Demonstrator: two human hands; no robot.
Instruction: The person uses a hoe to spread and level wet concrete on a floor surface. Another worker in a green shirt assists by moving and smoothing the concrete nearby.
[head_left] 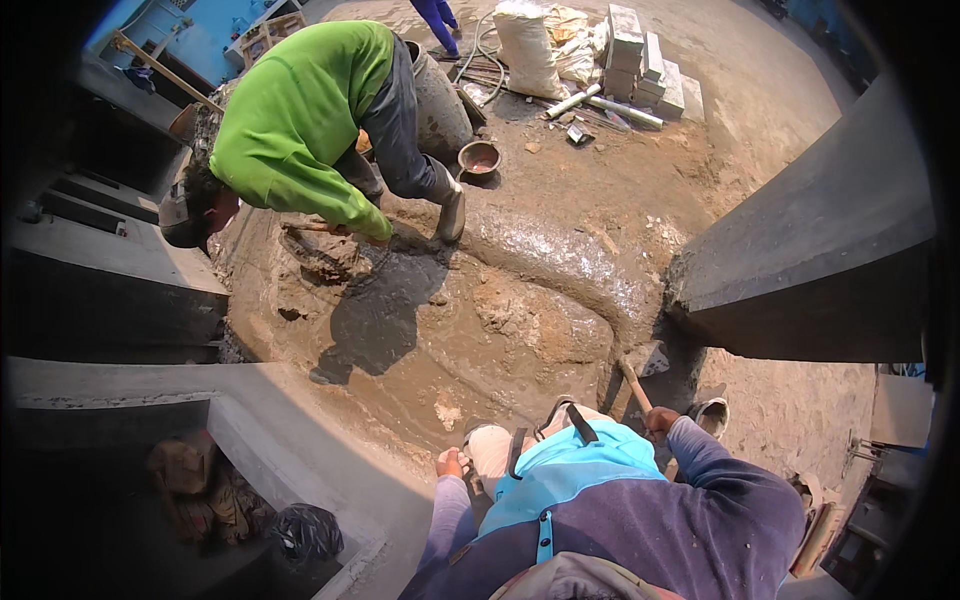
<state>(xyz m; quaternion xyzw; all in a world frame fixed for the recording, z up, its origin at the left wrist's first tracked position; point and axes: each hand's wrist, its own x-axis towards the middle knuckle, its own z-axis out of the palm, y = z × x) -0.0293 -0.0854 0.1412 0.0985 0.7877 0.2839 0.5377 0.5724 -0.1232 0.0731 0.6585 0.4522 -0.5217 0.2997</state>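
My right hand (660,422) is closed around the wooden handle (634,384) of a tool. Its broad, flat, mortar-smeared blade (649,358) lies at the edge of wet grey-brown mortar (510,375), beside a grey pillar. My left hand (452,462) is held beside my left knee with its fingers curled, and nothing shows sticking out of it. The wet mix spreads over the ground before my feet, with a raised, shiny ridge (545,245) on its far side. Across the mix, a co-worker in a green top (290,120) bends low, holding a wooden-handled tool (310,227) at a muddy heap.
The grey pillar (810,230) stands close on my right. A low concrete wall (290,470) runs along my left. Farther off are a mortar-coated drum (440,105), a bucket (479,158), a white sack (530,50), stacked grey blocks (640,65) and pale pipes (575,102).
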